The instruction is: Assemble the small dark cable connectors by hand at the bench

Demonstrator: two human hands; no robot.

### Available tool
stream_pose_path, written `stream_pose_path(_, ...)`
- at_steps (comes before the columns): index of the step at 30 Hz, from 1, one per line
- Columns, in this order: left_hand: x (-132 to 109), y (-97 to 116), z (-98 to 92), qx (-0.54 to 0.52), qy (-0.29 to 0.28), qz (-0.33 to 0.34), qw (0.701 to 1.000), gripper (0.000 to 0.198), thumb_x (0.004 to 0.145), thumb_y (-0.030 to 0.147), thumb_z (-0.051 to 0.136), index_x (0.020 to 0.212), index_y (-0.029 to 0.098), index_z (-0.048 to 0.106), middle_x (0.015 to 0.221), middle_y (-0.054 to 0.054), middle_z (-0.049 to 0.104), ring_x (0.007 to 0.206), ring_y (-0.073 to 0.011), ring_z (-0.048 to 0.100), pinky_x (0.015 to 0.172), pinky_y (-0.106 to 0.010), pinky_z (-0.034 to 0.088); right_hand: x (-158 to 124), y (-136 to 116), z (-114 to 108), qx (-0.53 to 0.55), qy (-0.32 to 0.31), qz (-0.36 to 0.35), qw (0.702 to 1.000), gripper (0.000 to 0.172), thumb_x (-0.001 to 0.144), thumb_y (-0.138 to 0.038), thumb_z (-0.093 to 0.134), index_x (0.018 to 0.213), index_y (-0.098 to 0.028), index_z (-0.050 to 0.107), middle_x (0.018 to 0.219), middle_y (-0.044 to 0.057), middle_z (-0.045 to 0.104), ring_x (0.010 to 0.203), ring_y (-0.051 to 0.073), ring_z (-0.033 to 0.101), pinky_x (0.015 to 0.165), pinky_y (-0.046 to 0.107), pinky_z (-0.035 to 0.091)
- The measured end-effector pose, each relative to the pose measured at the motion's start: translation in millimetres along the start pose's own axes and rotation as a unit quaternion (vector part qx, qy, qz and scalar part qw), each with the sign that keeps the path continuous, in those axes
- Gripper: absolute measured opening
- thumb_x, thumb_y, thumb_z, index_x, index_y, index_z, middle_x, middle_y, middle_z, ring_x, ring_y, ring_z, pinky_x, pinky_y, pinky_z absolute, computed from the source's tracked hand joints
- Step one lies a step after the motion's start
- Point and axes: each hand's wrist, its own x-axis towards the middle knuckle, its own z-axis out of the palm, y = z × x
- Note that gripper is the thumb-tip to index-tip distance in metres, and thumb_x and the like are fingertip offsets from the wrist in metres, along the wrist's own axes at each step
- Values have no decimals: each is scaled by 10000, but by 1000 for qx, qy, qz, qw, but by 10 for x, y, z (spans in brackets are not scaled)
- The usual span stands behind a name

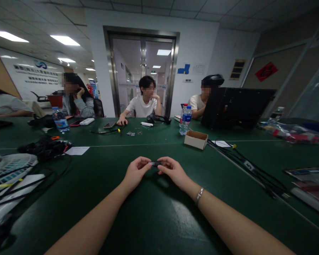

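Note:
Between my two hands, just above the green tabletop (149,205), is a small dark tube (156,164) with a paler left end. My left hand (137,172) pinches that pale end between thumb and fingers. The dark end is gripped the same way by my right hand (173,172), which has a silver bracelet (199,196) at its wrist. The tube lies roughly level, and my fingertips cover both its ends. It is too small to tell its exact kind.
An open cardboard box (195,140) stands ahead to the right, beside plastic bottles (185,121). Black cables (252,168) run along the right. A white fan (13,170) and tangled black gear (44,148) crowd the left. Several people sit across the table, one in a white shirt (146,106).

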Motion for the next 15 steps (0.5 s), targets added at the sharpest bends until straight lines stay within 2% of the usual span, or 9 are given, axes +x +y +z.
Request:
stream_pose_path(7,31,-30,11,-6,8,-25,1000,305,684,436,676,733,142,612,644,9,598,578,-108,539,595,-236,433,6,17,-8,-16,0,-9,1000,379,674,-307,723,1000,-199,563,897,8,619,675,109,600,680,285,485)
stream_pose_path(11,28,-72,-1,25,16,-45,999,366,699,510,642,706,146,602,623,11,598,554,-109,536,563,-231,419,-15,-22,5,-39,5,-6,999,384,656,-286,732,995,-204,570,910,10,608,668,108,594,662,278,476)
stream_pose_path(15,11,-61,-2,33,16,-37,999,363,706,513,633,711,150,608,627,9,603,566,-114,544,577,-233,425,-25,-40,10,-39,7,-5,999,379,662,-295,726,997,-208,572,907,10,609,673,110,596,669,280,483)
